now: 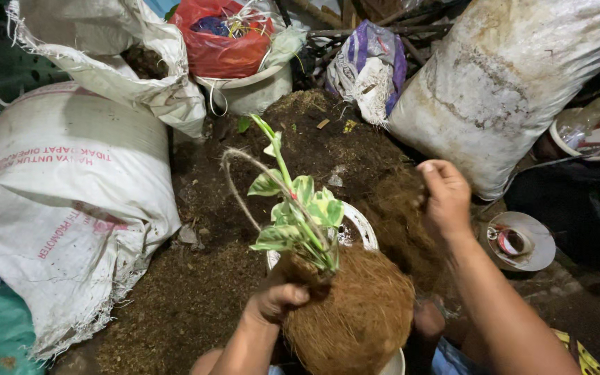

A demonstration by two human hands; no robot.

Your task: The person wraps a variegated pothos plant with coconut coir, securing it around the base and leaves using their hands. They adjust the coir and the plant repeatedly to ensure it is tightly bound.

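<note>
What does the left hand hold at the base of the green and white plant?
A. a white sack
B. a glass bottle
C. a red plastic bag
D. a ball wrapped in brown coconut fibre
D: the left hand grips the fibre ball under the plant.

I see a brown fibre ball (pixel 352 316), green leaves streaked cream on the plant (pixel 300 212), white sacks (pixel 71 201), a red bag (pixel 223 42), dark soil (pixel 210 229).

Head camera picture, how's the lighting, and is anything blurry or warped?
Head view: harsh light from near the camera brightens the white sacks and the plant, while corners fall dark; wide-angle bending curves the edges; the right hand in coconut fibre is slightly soft, the left hand and fibre ball sharp.
</note>
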